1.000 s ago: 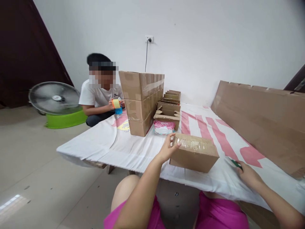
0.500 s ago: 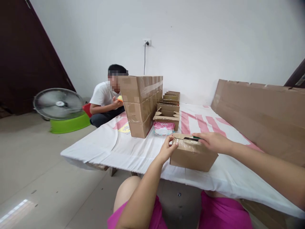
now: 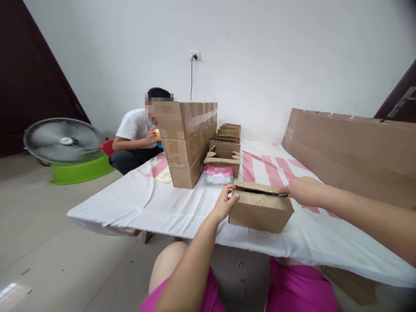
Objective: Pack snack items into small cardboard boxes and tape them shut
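A brown cardboard box (image 3: 260,212) stands at the near edge of the cloth-covered table, its top seam parted in a dark slit. My left hand (image 3: 226,200) grips the box's left top corner, thumb on the near flap and fingers behind. At the seam's right end, my right hand (image 3: 300,190) is closed round a box cutter (image 3: 284,194); a green bit and part of the blade show, the rest is hidden in the fist. Just behind the box lies a pink and white pack of wipes (image 3: 219,175), against an open cardboard box (image 3: 224,159).
Stacked taped boxes (image 3: 185,143) form a wall left of a row of open boxes (image 3: 229,132). Behind it a person (image 3: 133,134) crouches, holding something orange and yellow. A large cardboard sheet (image 3: 351,151) stands along the right side. A fan (image 3: 66,141) is at left.
My right hand has drawn the cutter rightward along the top seam, and the taped seam has opened into a slit. My left hand keeps its hold on the corner.
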`<state>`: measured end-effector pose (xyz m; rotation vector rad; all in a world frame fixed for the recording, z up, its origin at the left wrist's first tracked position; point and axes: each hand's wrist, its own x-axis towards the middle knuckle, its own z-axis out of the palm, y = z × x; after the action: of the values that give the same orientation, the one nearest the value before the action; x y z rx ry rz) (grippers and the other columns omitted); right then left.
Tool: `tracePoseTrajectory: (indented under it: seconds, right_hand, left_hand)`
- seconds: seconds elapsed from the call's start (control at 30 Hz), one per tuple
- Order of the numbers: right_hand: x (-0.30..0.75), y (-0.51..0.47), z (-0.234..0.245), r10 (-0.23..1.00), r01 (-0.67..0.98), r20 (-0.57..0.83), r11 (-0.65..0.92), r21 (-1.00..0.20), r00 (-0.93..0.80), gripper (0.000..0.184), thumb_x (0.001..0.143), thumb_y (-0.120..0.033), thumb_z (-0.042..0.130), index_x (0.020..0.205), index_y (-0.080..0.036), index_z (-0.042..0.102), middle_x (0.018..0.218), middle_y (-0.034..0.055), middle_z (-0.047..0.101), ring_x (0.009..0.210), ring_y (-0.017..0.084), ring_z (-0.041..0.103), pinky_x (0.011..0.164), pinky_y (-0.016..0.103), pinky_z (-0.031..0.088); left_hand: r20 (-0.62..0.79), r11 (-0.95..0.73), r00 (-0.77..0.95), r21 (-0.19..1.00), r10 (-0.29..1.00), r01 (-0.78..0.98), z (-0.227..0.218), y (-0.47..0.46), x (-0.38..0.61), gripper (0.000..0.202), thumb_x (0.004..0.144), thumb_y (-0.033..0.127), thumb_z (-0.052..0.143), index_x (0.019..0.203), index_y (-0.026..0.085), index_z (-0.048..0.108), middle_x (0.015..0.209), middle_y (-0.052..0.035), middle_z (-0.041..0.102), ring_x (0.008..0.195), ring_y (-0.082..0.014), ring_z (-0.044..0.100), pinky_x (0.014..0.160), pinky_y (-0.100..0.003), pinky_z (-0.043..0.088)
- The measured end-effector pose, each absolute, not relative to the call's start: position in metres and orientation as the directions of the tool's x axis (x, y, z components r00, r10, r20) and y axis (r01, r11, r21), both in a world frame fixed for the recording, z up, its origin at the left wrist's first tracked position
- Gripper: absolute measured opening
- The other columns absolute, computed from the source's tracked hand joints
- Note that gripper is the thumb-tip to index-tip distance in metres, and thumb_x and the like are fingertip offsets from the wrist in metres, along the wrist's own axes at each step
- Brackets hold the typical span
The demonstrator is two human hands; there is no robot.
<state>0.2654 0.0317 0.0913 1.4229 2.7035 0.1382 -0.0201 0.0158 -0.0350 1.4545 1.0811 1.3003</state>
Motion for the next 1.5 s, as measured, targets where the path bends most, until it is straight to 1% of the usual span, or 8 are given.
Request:
tracePoseTrajectory:
  seconds: [0.23,0.43,0.57,0.67,0.77,1.0,1.27,1.5]
  right_hand:
    - [0.327,0.031,0.102,0.903,0.897,0.087,0.428,-0.107,-0.421,0.038,0.082,-0.043,0.048,0.114,-0.035,0.067,0.098,0.0014,0.074,0.078,0.025,0.068,0.063,0.035,0.049]
    - [0.378,0.027,0.010,0.974,0.954,0.179,0.178,-0.242,-0.136,0.038,0.079,-0.036,0.047,0.109,-0.025,0.067,0.107,0.0058,0.073,0.094,0.028,0.068,0.077,0.039,0.052]
    - [0.393,0.010,-0.062,0.989,0.969,0.019,0.146,-0.197,-0.145,0.042,0.073,-0.031,0.054,0.112,-0.021,0.066,0.112,0.0117,0.070,0.101,0.030,0.066,0.087,0.041,0.050]
    - [0.393,0.004,-0.076,0.983,0.969,-0.014,0.179,-0.168,-0.184,0.047,0.077,-0.038,0.051,0.116,-0.016,0.064,0.113,0.0158,0.068,0.105,0.032,0.064,0.090,0.043,0.049]
    - [0.381,0.007,-0.056,0.975,0.955,0.081,0.221,-0.199,-0.209,0.046,0.082,-0.048,0.047,0.110,-0.017,0.066,0.114,0.0159,0.067,0.108,0.032,0.061,0.093,0.045,0.047]
    - [0.294,-0.004,0.031,0.815,0.786,0.452,0.528,-0.321,-0.363,0.035,0.092,-0.045,0.038,0.104,-0.025,0.064,0.105,0.0081,0.069,0.101,0.024,0.062,0.091,0.041,0.049]
    - [0.207,0.025,0.037,0.796,0.786,-0.115,0.545,-0.291,-0.594,0.040,0.088,-0.032,0.041,0.118,-0.021,0.065,0.125,0.0092,0.065,0.117,0.028,0.058,0.101,0.045,0.043]
    - [0.198,0.044,0.033,0.784,0.850,-0.332,0.457,-0.263,-0.524,0.048,0.080,-0.055,0.054,0.111,-0.021,0.070,0.114,0.0117,0.070,0.104,0.033,0.065,0.090,0.047,0.048]
  left_hand:
    - [0.330,-0.342,0.108,0.932,0.938,0.120,-0.037,0.019,-0.021,0.043,0.081,0.043,0.062,0.119,0.025,0.058,0.144,-0.0092,0.045,0.133,-0.0302,0.040,0.105,-0.044,0.037]
    - [0.349,-0.353,0.101,0.936,0.931,0.014,-0.029,0.014,-0.024,0.050,0.077,0.052,0.067,0.119,0.025,0.062,0.148,-0.0102,0.042,0.138,-0.0308,0.034,0.107,-0.044,0.036]
    - [0.377,-0.371,0.184,0.926,0.908,-0.069,-0.015,0.005,-0.032,0.048,0.087,0.061,0.047,0.084,0.020,0.072,0.147,-0.0075,0.043,0.139,-0.0285,0.035,0.115,-0.045,0.025]
    - [0.353,-0.373,0.236,0.927,0.905,0.045,-0.012,0.003,-0.036,0.037,0.079,0.053,0.063,0.064,0.020,0.068,0.150,-0.0061,0.039,0.140,-0.0324,0.031,0.116,-0.049,0.021]
    - [0.353,-0.390,0.241,0.911,0.904,0.130,-0.016,0.006,-0.035,0.024,0.064,0.038,0.080,0.077,0.021,0.069,0.152,-0.0072,0.034,0.143,-0.0333,0.025,0.116,-0.050,0.022]
    - [0.316,-0.377,0.307,0.911,0.898,0.165,-0.024,0.012,-0.036,0.068,0.062,0.029,0.082,0.124,0.029,0.056,0.156,-0.0108,0.025,0.146,-0.0320,0.019,0.116,-0.050,0.022]
    - [0.338,-0.461,0.394,0.843,0.855,0.277,-0.025,0.009,-0.039,0.058,0.056,0.012,0.081,0.111,0.023,0.063,0.155,-0.0102,0.021,0.146,-0.0312,0.018,0.117,-0.045,0.023]
    - [0.394,-0.525,0.419,0.810,0.818,0.263,-0.028,0.006,-0.044,0.068,0.055,0.016,0.084,0.117,0.025,0.058,0.154,-0.0110,0.022,0.145,-0.0344,0.018,0.117,-0.049,0.023]
